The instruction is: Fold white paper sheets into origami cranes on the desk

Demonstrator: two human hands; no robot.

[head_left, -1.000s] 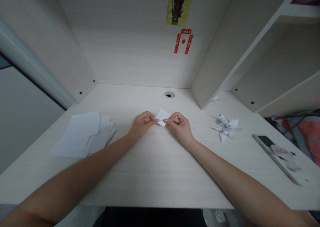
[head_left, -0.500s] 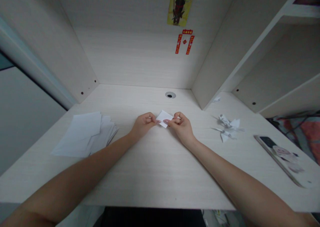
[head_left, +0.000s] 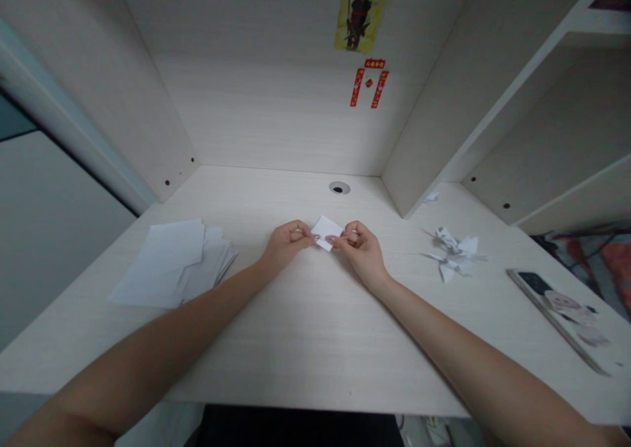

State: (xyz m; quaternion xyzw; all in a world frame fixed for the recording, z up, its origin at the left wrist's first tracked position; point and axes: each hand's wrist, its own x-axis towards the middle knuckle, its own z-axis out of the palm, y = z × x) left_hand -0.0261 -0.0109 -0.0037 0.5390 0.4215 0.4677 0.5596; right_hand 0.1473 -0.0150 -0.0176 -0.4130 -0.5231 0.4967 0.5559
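Now we pinch the small folded paper (head_left: 326, 230) at mid-desk (head_left: 305, 329), nearer the back edge: left hand (head_left: 288, 243) closed on its left corner, right hand (head_left: 362, 250) on its right. The paper juts away from our fingertips, equally near both.

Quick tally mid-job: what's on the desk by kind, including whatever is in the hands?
Small white paper pinched by left hand and right hand: 1
Stack of white sheets: 1 (sheets uncountable)
Heap of folded paper figures: 1
Paper scrap by the divider: 1
Phone: 1
Total: 5
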